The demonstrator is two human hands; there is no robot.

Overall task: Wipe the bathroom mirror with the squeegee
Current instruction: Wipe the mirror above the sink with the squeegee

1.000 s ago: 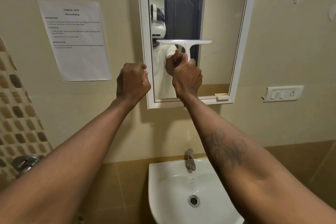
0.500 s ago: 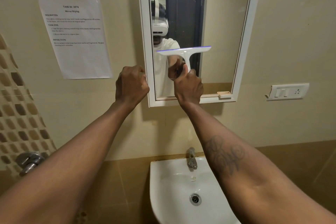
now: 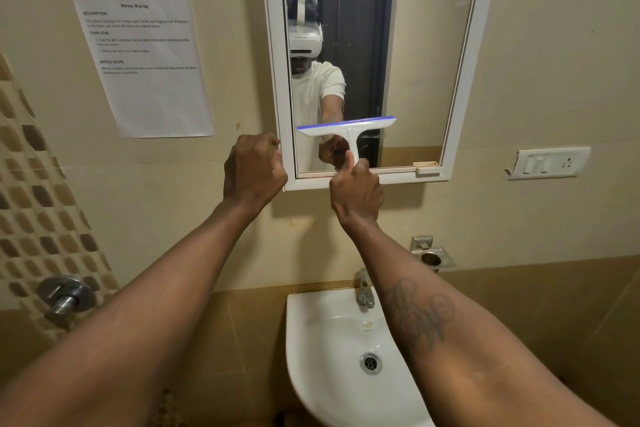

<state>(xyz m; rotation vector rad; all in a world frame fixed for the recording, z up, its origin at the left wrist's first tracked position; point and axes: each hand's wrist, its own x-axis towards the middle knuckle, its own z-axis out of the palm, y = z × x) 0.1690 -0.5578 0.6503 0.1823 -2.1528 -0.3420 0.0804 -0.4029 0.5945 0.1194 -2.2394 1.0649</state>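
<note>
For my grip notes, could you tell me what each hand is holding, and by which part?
The right hand grips the squeegee by its handle's lower end; the left hand is a closed fist showing nothing held.

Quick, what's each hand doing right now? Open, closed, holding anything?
Left hand: closed in a fist, nothing visible in it, beside the mirror frame.
Right hand: closed around the squeegee handle.

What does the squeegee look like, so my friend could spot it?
Find the white-framed mirror above the sink. Against its lower glass, the right hand grips the squeegee: a white T-shaped tool, the only thing there with a blue-edged blade.
</note>
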